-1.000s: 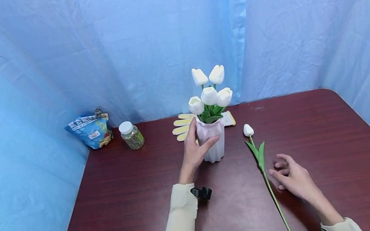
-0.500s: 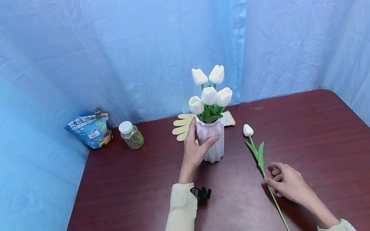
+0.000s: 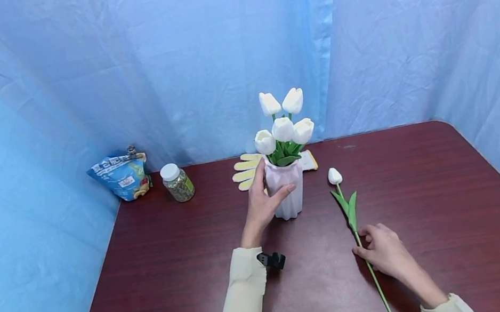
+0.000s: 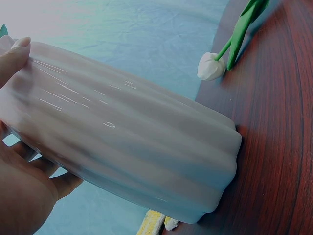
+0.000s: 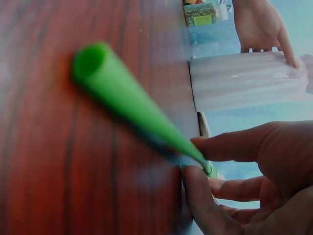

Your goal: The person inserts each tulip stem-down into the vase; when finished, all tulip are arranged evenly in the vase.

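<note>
My left hand (image 3: pixel 262 202) grips the pale fluted vase (image 3: pixel 287 193) near its rim, thumb on the near side; the other fingertips are mostly hidden behind it in the head view. The vase stands upright and holds several white tulips (image 3: pixel 283 129) with green leaves. To its right, one loose white tulip (image 3: pixel 351 211) lies on the table, bloom pointing away from me. My right hand (image 3: pixel 383 252) is at its stem just below the leaves. In the right wrist view, thumb and fingers pinch the green stem (image 5: pixel 132 103) from both sides, its cut end toward the camera.
A yellow-and-white work glove (image 3: pixel 247 171) lies behind the vase. At the back left are a white-lidded jar (image 3: pixel 178 183) and a blue pouch (image 3: pixel 123 177) with a clip. Blue curtains (image 3: pixel 198 66) surround the dark red wooden table (image 3: pixel 177 285).
My right hand has moved left to the loose tulip's stem, and its fingers have closed in around it. The left hand and vase have stayed put.
</note>
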The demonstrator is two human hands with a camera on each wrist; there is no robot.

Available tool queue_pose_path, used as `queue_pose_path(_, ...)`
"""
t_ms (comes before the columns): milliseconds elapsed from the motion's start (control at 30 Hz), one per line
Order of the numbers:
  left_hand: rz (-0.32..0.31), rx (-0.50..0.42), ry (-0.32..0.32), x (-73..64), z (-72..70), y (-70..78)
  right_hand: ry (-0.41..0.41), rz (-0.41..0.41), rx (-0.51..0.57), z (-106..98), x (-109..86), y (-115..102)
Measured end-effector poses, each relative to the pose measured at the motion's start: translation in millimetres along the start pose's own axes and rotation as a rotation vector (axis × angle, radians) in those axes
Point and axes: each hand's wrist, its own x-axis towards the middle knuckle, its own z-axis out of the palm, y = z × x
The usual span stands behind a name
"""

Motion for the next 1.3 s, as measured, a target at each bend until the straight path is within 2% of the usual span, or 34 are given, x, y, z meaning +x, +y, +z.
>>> queue_pose_path(67, 0.003, -0.001, -0.002, 0.1, -0.2, 0.1, -0.004, 0.002, -0.007, 0, 0.5, -1)
queue_pose_path(133, 0.003, 0.0, -0.003, 0.3, -0.2, 0.4, -0.032, 0.021, 0.032, 1, 0.9, -1)
queue_pose_path(300, -0.002, -0.009, -0.007, 0.3, -0.1, 0.6, -0.093, 0.108, 0.194, 1, -0.2, -1)
queue_pose_path(433, -0.003, -0.015, -0.007, 0.1, 0.4, -0.2, -0.11, 0.165, 0.291, -1, -0.8, 1)
queue_pose_path(700, 0.005, -0.008, -0.005, -0.6, 0.0, 0.2, -0.161, 0.255, 0.632, -3, 3.9, 14)
queue_pose_path(833, 0.002, -0.013, -0.01, -0.6, -0.1, 1.3, -0.19, 0.27, 0.808, -6, 5.4, 23)
queue_pose_path(900, -0.007, -0.014, -0.014, -1.3, -0.7, 6.8, -0.192, 0.283, 0.878, -8, 5.7, 27)
queue_pose_path(1033, -0.013, -0.015, -0.011, -1.6, -0.8, 6.0, -0.18, 0.278, 0.955, -10, 4.8, 32)
queue_pose_path(1100, -0.005, -0.023, -0.004, -1.1, -0.3, 0.8, -0.174, 0.258, 0.992, -10, 3.8, 34)
queue_pose_path(1300, -0.009, -0.025, -0.007, -0.4, -0.1, 2.6, -0.165, 0.202, 1.131, -7, 2.9, 39)
